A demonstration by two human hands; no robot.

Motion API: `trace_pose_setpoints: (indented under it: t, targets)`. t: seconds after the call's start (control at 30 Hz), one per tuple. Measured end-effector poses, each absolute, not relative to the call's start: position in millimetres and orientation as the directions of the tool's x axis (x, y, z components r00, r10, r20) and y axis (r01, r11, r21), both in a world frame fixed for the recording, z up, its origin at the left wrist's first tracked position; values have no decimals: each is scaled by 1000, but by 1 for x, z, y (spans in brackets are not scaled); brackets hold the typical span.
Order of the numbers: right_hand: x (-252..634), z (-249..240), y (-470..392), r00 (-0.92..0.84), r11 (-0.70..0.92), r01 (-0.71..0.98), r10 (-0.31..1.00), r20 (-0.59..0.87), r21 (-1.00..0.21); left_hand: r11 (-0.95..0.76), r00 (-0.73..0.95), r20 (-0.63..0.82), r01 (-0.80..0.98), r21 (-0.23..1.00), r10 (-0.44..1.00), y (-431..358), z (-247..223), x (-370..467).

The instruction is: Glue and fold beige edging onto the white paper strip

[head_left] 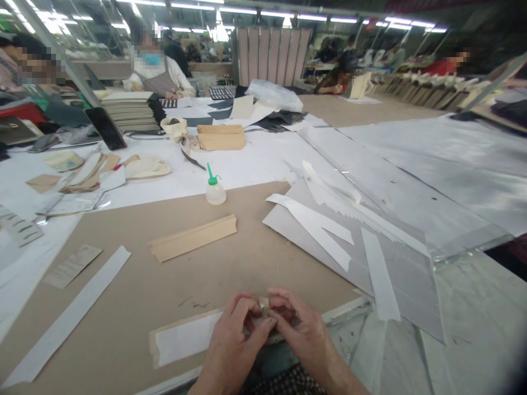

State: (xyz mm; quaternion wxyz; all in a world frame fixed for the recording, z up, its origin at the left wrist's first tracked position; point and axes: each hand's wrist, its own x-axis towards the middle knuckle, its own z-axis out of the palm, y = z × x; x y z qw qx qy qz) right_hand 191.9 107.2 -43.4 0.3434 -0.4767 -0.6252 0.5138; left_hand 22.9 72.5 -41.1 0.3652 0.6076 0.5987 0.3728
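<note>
A tan strip (pixel 153 351) with a white strip (pixel 187 339) lying along it sits at the front edge of the brown board. My left hand (pixel 239 337) covers its right part, fingers bent and pinched on the strip's end. My right hand (pixel 302 326) meets it there, thumb and fingers closed on the same end. A small bit of tan and white shows between the fingertips; the rest of the grip is hidden. Farther back on the board lies a stack of tan strips (pixel 195 236).
A bottle with a green spout (pixel 216 192) stands behind the tan strips. White strips lie on a grey sheet (pixel 395 269) to the right, and one long white strip (pixel 74 315) is at left. A phone (pixel 106 129) leans upright. Co-workers sit across the table.
</note>
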Motion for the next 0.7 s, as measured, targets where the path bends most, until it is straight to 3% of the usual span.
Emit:
trace_pose_setpoints:
  t: [0.2,0.43,0.7]
  targets:
    - [191,-45,103,-295,143,348,955,36,-926,-24,13,21,418,908,1000,71,-41,20]
    - [190,-54,108,-194,48,461,980,-48,-886,109,-142,-69,301,947,988,69,-46,12]
    - [192,-43,110,-275,73,520,958,-86,-851,133,-198,-72,315,940,978,62,-43,24]
